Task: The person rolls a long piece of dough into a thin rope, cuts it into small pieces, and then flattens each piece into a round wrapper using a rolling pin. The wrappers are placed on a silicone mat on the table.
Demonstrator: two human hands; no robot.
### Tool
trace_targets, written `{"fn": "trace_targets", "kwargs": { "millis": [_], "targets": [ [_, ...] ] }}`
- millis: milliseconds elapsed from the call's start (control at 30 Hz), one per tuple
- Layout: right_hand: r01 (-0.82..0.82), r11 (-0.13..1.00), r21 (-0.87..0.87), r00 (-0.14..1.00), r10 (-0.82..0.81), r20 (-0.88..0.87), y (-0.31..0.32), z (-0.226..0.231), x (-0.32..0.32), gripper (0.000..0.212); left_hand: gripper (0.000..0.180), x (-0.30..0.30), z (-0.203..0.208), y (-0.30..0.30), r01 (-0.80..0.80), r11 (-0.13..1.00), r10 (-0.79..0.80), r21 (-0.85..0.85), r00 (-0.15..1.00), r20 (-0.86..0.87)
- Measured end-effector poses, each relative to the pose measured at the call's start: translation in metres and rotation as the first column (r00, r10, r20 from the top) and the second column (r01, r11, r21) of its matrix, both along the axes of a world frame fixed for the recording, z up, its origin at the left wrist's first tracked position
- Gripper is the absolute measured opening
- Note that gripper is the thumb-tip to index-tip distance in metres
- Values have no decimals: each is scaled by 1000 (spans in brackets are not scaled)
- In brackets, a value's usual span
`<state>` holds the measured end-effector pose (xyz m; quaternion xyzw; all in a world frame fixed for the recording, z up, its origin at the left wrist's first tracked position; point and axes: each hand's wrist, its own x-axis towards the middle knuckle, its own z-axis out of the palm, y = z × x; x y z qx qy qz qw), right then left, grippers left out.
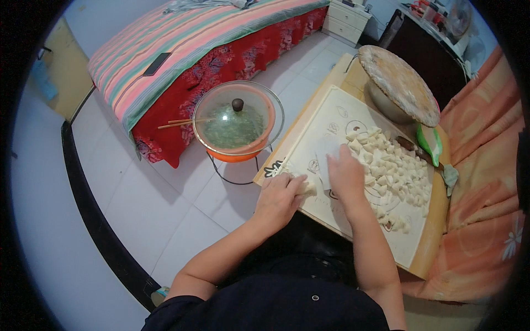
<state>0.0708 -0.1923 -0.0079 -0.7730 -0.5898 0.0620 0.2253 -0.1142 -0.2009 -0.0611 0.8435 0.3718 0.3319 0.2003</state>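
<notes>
My left hand (275,203) is closed around a pale strip of dough (307,188) at the near left edge of a white printed kneading mat (331,105). A white, flat dough scraper (326,157) is gripped in my right hand (348,175), just right of and beyond the dough strip. Many small cut dough pieces (395,171) lie loosely heaped over the right half of the mat, beside my right hand. Part of the strip is hidden under my left fingers.
Left of the table, an orange basin (234,156) with a glass lid (238,121) holds green chopped food; chopsticks (178,123) stick out. A large bowl (383,105) under a floury round board (400,83) and a green-white bag (430,144) stand far right. A bed (210,55) lies beyond.
</notes>
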Motion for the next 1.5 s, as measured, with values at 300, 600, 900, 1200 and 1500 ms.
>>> {"fn": "trace_targets", "kwargs": {
  "millis": [300, 600, 900, 1200, 1500],
  "targets": [
    [-123, 988, -95, 990, 115, -87, -32, 26, -20, 25, 33, 6, -8, 8, -64, 997, 61, 47, 996, 70],
    [-111, 976, -187, 993, 115, 13, -9, -6, -42, 22, 27, 6, -10, 9, -44, 997, 40, 62, 997, 61],
    [167, 943, 289, 942, -65, -330, -17, 20, 17, 31, 34, -12, -3, -1, -57, 998, 57, -25, 998, -4],
    [386, 855, 348, 811, -135, -569, -116, 53, 108, 30, 44, 29, -8, 30, 16, 1000, -13, 27, 990, -138],
    [738, 616, 276, 569, -347, -746, -273, -18, 263, 31, 86, 60, 4, 13, 323, 946, -304, 41, 921, -244]
  ]
}}
